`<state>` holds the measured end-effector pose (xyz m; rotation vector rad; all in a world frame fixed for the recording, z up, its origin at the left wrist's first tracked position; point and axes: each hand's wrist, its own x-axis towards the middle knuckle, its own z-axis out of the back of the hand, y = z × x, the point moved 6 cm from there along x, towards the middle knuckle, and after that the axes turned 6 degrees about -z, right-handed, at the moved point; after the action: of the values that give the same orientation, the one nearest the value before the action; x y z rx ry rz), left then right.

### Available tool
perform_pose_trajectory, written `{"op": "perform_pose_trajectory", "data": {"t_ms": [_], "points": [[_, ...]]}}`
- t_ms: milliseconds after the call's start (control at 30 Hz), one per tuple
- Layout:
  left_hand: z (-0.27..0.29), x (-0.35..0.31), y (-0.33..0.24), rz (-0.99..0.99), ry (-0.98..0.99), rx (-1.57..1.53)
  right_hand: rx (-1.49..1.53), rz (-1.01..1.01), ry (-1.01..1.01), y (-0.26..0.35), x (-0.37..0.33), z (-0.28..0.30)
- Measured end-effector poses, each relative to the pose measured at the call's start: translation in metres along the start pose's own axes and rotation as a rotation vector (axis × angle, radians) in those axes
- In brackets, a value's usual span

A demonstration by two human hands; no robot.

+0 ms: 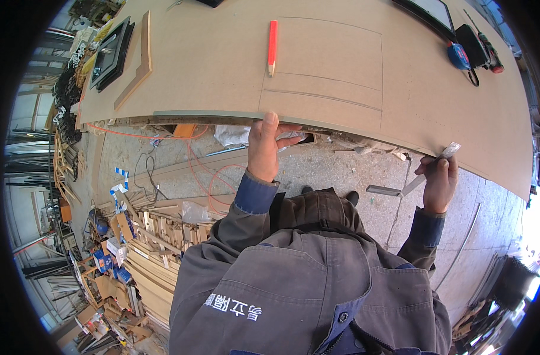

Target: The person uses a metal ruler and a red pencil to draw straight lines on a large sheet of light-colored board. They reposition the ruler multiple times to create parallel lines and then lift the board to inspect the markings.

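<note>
My left hand [264, 151] is at the near edge of a large brown board [211, 65]. Its thumb lies over a long, thin grey-green strip [205, 113] along that edge, with the fingers pointing right, partly below it. Farther right, my right hand [440, 183] is closed around an angled metal tool that looks like a try square [385, 190]. One silver end of it sticks out above the fingers, over the board's edge. A red carpenter's pencil [272, 50] lies on the board beside pencil lines forming a rectangle.
On the board's left are an L-shaped wooden piece [141, 65] and a black-framed panel [111, 53]. A blue tape measure [458, 56] and a screwdriver [489, 52] lie far right. Stacked timber [149, 260] is on the floor left; an orange cord [214, 177] runs below the board.
</note>
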<state>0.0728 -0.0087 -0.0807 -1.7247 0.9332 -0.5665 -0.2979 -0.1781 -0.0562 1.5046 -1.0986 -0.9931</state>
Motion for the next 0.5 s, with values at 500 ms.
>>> {"op": "perform_pose_trajectory", "data": {"t_ms": [500], "points": [[-0.0003, 0.0006, 0.001, -0.007, 0.003, -0.007, 0.001, 0.005, 0.012, 0.0014, 0.0004, -0.0007]]}}
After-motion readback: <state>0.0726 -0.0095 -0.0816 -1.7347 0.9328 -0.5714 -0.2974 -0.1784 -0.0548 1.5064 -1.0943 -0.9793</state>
